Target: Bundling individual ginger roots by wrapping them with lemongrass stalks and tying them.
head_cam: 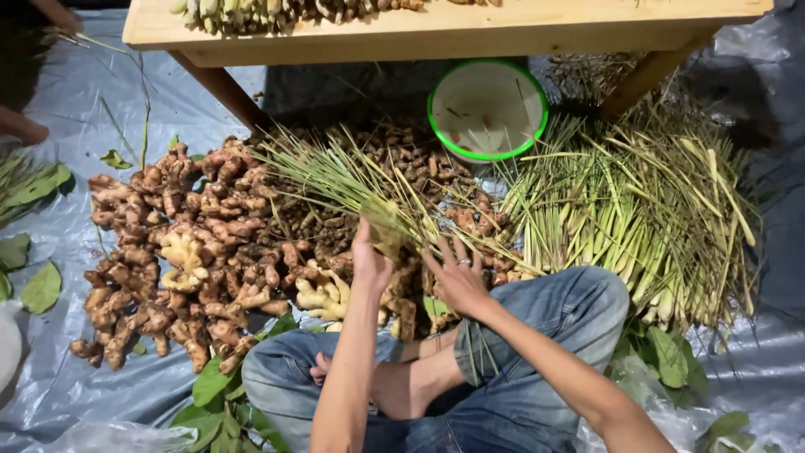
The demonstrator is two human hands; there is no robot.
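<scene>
The crossed legs in jeans (537, 335) sit closest, at six o'clock, on the grey tarp (67, 369). The wooden bench (444, 29) runs across twelve. At three o'clock lies the big heap of lemongrass (646, 201), and at nine the ginger pile (184, 243), with darker roots between them. A green-rimmed white bowl (488, 109) stands under the bench, near one o'clock. Green leaves (42, 287) lie scattered at the edges.

At the centre, the left hand (370, 260) is clamped round the base of a lemongrass bundle (352, 180), whose tips fan out toward ten o'clock over the ginger. The right hand (457, 277) rests just beside it, fingers spread apart and holding nothing, a ring on one finger.

I'd judge the bundle is being gathered and evened up; the free hand would need to steady the stalks without loosening the grip.
</scene>
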